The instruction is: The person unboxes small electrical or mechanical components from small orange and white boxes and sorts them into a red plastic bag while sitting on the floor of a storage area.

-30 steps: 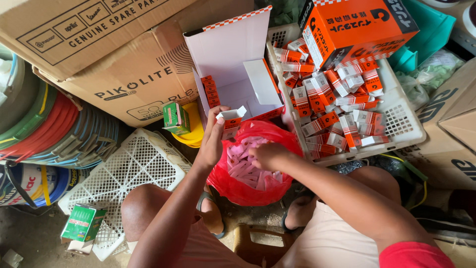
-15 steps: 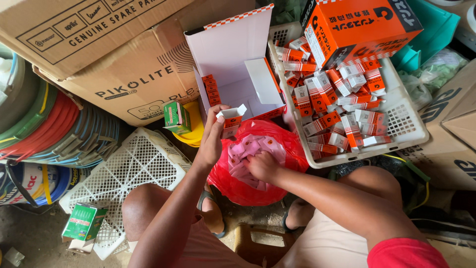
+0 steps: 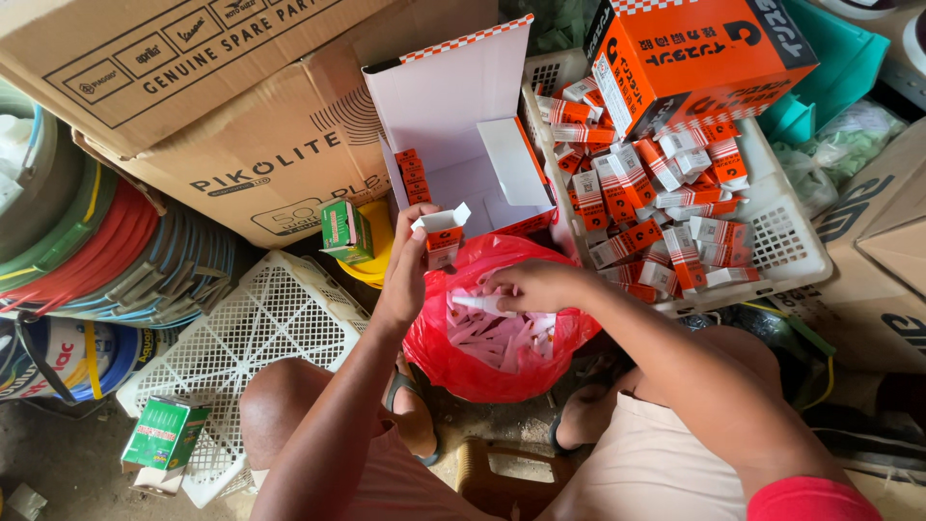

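Spark plug (image 3: 479, 305) now lifted from red bag (image 3: 502, 357)

The small box (image 3: 442, 234) was orange and white, with its white top flap standing open. It stood upright, pinched in the fingers of the left hand (image 3: 407, 265), just above the red bag (image 3: 502, 328). The red bag was shiny plastic, crumpled, with its mouth wide open. It sat between the person's knees. Inside the red bag lay many small white packets in a loose heap. One white packet (image 3: 480, 305), long and thin, lay sideways over the mouth of the red bag, held in the fingers of the right hand (image 3: 542, 285).
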